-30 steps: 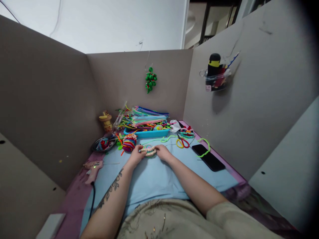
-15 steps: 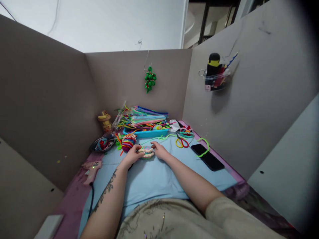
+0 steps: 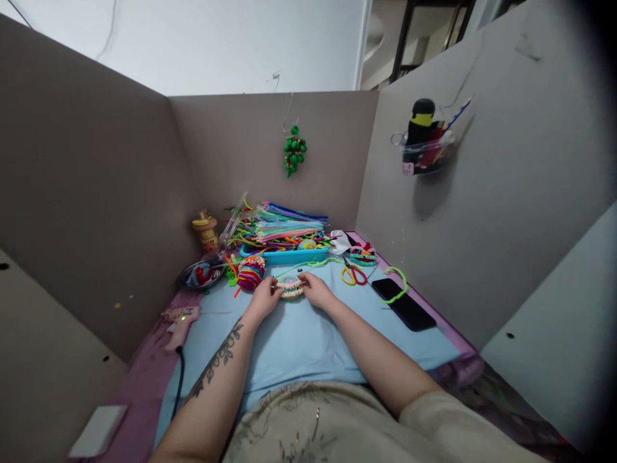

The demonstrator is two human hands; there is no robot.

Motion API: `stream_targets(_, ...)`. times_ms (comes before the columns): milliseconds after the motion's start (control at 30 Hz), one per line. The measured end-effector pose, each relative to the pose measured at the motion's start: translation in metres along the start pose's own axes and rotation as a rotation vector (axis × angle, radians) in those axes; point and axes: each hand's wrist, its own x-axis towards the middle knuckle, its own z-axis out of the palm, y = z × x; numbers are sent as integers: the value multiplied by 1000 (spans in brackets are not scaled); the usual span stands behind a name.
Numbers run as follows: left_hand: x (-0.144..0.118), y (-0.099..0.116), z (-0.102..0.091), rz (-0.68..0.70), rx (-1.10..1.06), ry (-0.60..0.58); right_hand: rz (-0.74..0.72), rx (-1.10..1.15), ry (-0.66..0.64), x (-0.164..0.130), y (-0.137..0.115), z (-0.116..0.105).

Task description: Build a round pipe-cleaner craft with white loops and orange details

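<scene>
Between my hands is a small, round craft piece (image 3: 290, 289) of fuzzy pipe cleaners, with cream bumpy bands and some pastel green and pink. My left hand (image 3: 266, 298) grips its left side, thumb and fingers closed on the edge. On the opposite edge, the fingers of my right hand (image 3: 315, 290) are closed on the piece as well. Its underside is hidden. Just left of it sits a striped, multicoloured pipe-cleaner bundle (image 3: 251, 272) with a cream top. A bright green pipe cleaner (image 3: 322, 262) lies behind my hands.
Behind stands a blue tray (image 3: 289, 257) heaped with pipe cleaners. Scissors (image 3: 354, 275) and a black phone (image 3: 405, 305) lie to the right. At left are a pink glue gun (image 3: 181, 323), its cord, and a dark bowl (image 3: 201, 274). Grey panels (image 3: 270, 141) enclose three sides.
My right hand has closed in on the craft piece's right edge. My left hand has shifted its hold lower on the left side. The view has moved slightly.
</scene>
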Motion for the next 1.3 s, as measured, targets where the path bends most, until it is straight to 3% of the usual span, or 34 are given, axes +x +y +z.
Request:
stream_targets(333, 2, 1, -7, -43, -70, 3, -41, -45, 5, 3, -2, 1)
stream_targets(567, 3, 0, -5, 45, 64, 10, -63, -27, -17, 4, 0, 2)
stream_targets(667, 2, 2, -10, 13, 115, 53, -58, -111, 57, 3, -3, -1)
stream_targets(867, -1, 8, -18, -73, 197, -44, -64, -369, 92, -3, -14, -7)
stream_targets(1300, 2, 3, -8, -115, 191, -80, 24, -297, 64, -6, -18, 3)
